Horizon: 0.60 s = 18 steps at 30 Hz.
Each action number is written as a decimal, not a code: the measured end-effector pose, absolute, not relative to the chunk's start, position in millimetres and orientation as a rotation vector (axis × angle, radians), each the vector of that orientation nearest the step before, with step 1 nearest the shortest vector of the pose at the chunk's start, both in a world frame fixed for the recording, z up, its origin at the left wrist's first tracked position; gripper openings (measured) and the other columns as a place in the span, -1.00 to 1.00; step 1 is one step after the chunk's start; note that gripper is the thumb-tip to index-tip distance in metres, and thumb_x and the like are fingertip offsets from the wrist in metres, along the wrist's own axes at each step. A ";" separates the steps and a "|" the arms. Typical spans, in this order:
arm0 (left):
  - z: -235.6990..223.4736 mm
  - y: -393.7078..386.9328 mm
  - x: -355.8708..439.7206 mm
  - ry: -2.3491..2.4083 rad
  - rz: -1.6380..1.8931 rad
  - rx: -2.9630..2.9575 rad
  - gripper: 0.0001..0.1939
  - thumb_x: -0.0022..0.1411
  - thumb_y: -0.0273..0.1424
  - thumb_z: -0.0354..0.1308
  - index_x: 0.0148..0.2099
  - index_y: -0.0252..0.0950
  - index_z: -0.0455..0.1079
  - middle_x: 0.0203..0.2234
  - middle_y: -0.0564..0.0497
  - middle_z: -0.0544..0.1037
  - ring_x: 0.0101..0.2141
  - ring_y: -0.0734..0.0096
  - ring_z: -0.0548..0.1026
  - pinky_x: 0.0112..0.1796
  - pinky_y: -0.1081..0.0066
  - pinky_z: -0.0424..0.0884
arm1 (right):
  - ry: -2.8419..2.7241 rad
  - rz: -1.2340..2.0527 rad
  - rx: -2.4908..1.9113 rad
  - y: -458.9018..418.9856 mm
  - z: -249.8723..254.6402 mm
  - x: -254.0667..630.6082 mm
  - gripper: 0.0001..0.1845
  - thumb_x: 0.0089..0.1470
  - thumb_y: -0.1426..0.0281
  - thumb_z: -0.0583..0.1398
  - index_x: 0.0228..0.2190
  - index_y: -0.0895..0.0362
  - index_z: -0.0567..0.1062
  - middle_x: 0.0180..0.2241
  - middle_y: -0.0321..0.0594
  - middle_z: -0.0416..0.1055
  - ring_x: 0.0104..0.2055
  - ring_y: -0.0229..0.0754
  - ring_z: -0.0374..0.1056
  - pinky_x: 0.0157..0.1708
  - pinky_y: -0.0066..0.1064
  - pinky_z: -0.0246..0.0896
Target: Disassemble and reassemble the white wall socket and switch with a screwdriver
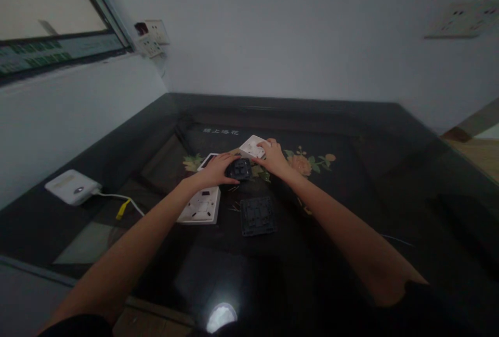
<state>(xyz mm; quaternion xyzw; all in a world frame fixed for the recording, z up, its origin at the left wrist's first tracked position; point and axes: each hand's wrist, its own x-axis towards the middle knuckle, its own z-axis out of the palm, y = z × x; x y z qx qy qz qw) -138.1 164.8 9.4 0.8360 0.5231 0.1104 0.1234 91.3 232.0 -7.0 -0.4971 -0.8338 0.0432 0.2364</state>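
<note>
A bright reflection [222, 317] shows on the glossy dark table [304, 259], nearer than the plate. The black plate [258, 216] lies flat, ribbed face up. Left of the plate sits the near box [203, 206], white, its hollow side up, partly hidden by the left forearm. Thin metal bits [235, 207] lie just left of the plate in 2 loose groups, too small to identify. Well left of the plate is a white device [72, 186], its cable [117, 195] bearing a yellow tag [122, 209].

Beyond the plate and slightly left, the left hand [219, 169] has a small black part [239, 169] by its left side, thumb and fingers parted by the part's width; I cannot tell whether it is lifted. Behind that hand, beyond the plate, a white frame [206, 161] with a dark centre shows in part. The right hand [274, 157], half curled beyond the plate, grips the far box [251, 145], also white, thumb inside, fingers over its right edge. Printed flowers [300, 164] spread beyond the plate to its right; pale lettering [221, 131] lies farther beyond it.
</note>
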 end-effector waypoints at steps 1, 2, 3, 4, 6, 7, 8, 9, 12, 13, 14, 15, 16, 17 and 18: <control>9.4 164.2 -140.2 1.520 0.327 2.437 -0.17 0.01 -0.15 0.40 0.29 -0.19 0.21 0.26 -0.20 0.32 0.26 -0.06 0.25 0.22 0.04 0.16 | -2.292 0.120 -1.358 231.7 -7.2 88.1 -0.62 0.24 0.26 0.21 0.05 0.13 0.41 0.07 -0.09 0.40 -0.01 -0.05 0.42 -0.06 -0.07 0.40; 9.7 163.1 -142.1 1.517 0.335 2.437 -0.19 0.03 -0.13 0.38 0.29 -0.19 0.22 0.26 -0.20 0.32 0.26 -0.06 0.25 0.22 0.05 0.16 | -2.300 0.123 -1.350 231.5 -6.9 84.8 -0.62 0.24 0.26 0.21 0.05 0.13 0.41 0.07 -0.09 0.40 0.00 -0.05 0.42 -0.06 -0.07 0.40; 10.3 161.5 -143.8 1.519 0.347 2.435 -0.22 0.07 -0.12 0.34 0.29 -0.19 0.22 0.26 -0.20 0.32 0.26 -0.05 0.25 0.22 0.05 0.17 | -2.310 0.126 -1.340 231.4 -5.9 81.6 -0.62 0.24 0.26 0.21 0.05 0.13 0.41 0.07 -0.09 0.40 0.00 -0.05 0.42 -0.06 -0.07 0.40; 11.3 159.5 -145.6 1.525 0.362 2.433 -0.27 0.12 -0.11 0.30 0.28 -0.20 0.22 0.26 -0.20 0.32 0.26 -0.03 0.25 0.22 0.04 0.17 | -2.324 0.130 -1.327 231.3 -4.2 78.9 -0.62 0.24 0.26 0.21 0.05 0.13 0.41 0.07 -0.09 0.40 0.00 -0.05 0.42 -0.06 -0.07 0.40; 13.7 154.5 -149.9 1.546 0.397 2.423 -0.35 0.22 -0.10 0.20 0.28 -0.23 0.23 0.25 -0.21 0.33 0.25 0.00 0.26 0.22 0.04 0.18 | -2.360 0.139 -1.296 230.5 1.5 76.1 -0.61 0.24 0.26 0.21 0.06 0.13 0.41 0.07 -0.09 0.40 0.00 -0.05 0.42 -0.06 -0.07 0.40; 15.0 151.7 -152.8 1.562 0.417 2.416 -0.39 0.25 -0.11 0.16 0.27 -0.23 0.24 0.24 -0.20 0.35 0.24 0.01 0.27 0.21 0.03 0.19 | -2.378 0.142 -1.282 229.3 5.2 77.0 -0.61 0.24 0.26 0.21 0.06 0.13 0.41 0.07 -0.09 0.40 0.00 -0.05 0.42 -0.06 -0.07 0.40; 16.1 148.8 -156.4 1.580 0.436 2.408 -0.43 0.28 -0.12 0.13 0.26 -0.23 0.25 0.22 -0.19 0.37 0.23 0.02 0.29 0.21 0.02 0.20 | -2.393 0.142 -1.274 227.3 9.4 80.1 -0.61 0.24 0.26 0.21 0.06 0.13 0.41 0.07 -0.09 0.40 -0.01 -0.05 0.42 -0.06 -0.06 0.40; 16.8 145.9 -160.9 1.600 0.456 2.399 -0.46 0.29 -0.13 0.11 0.24 -0.23 0.27 0.20 -0.18 0.39 0.22 0.03 0.30 0.20 0.01 0.21 | -2.404 0.140 -1.273 224.1 13.7 85.6 -0.61 0.24 0.26 0.21 0.06 0.13 0.41 0.07 -0.09 0.40 0.00 -0.04 0.42 -0.06 -0.06 0.40; 16.1 137.5 -177.9 1.667 0.512 2.367 -0.51 0.32 -0.14 0.07 0.21 -0.23 0.31 0.16 -0.16 0.42 0.20 0.06 0.32 0.20 0.01 0.22 | -2.408 0.118 -1.332 205.7 24.6 116.3 -0.60 0.24 0.26 0.21 0.07 0.12 0.40 0.10 -0.08 0.38 0.02 -0.03 0.41 -0.04 -0.05 0.39; 14.5 135.1 -184.1 1.690 0.525 2.355 -0.52 0.33 -0.15 0.05 0.21 -0.25 0.32 0.15 -0.17 0.43 0.20 0.06 0.32 0.21 0.01 0.22 | -2.401 0.110 -1.374 196.3 26.8 129.8 -0.60 0.24 0.26 0.21 0.08 0.12 0.40 0.10 -0.08 0.38 0.03 -0.03 0.40 -0.03 -0.04 0.39; 12.2 133.2 -189.9 1.709 0.528 2.341 -0.52 0.34 -0.15 0.04 0.21 -0.26 0.33 0.15 -0.17 0.43 0.20 0.07 0.33 0.21 0.02 0.22 | -2.397 0.105 -1.426 185.7 27.9 143.7 -0.60 0.24 0.26 0.21 0.07 0.11 0.40 0.10 -0.08 0.38 0.03 -0.03 0.40 -0.02 -0.04 0.38; 9.3 131.7 -195.1 1.726 0.524 2.328 -0.52 0.34 -0.16 0.02 0.20 -0.27 0.34 0.15 -0.18 0.44 0.20 0.07 0.34 0.21 0.01 0.23 | -2.401 0.108 -1.475 174.1 28.1 157.2 -0.60 0.25 0.27 0.20 0.08 0.11 0.40 0.11 -0.08 0.37 0.04 -0.02 0.39 -0.01 -0.03 0.37; 6.0 130.9 -199.5 1.738 0.511 2.316 -0.53 0.35 -0.15 0.02 0.19 -0.28 0.35 0.16 -0.19 0.43 0.20 0.06 0.34 0.21 0.00 0.24 | -2.413 0.123 -1.524 162.1 27.5 169.4 -0.59 0.24 0.27 0.21 0.08 0.11 0.39 0.11 -0.08 0.36 0.04 -0.02 0.39 -0.01 -0.03 0.37; 2.4 130.6 -203.0 1.745 0.493 2.305 -0.54 0.36 -0.16 0.01 0.19 -0.28 0.37 0.17 -0.19 0.43 0.20 0.05 0.34 0.21 0.00 0.25 | -2.432 0.154 -1.571 150.1 26.4 179.8 -0.58 0.24 0.27 0.21 0.09 0.11 0.39 0.11 -0.07 0.36 0.03 -0.02 0.40 -0.03 -0.04 0.39; -1.1 131.0 -205.7 1.751 0.474 2.297 -0.55 0.37 -0.17 0.02 0.18 -0.28 0.37 0.18 -0.20 0.42 0.21 0.04 0.34 0.20 -0.02 0.26 | -2.452 0.194 -1.622 138.9 25.0 187.7 -0.56 0.23 0.27 0.22 0.10 0.12 0.37 0.09 -0.07 0.38 0.00 -0.03 0.42 -0.07 -0.06 0.41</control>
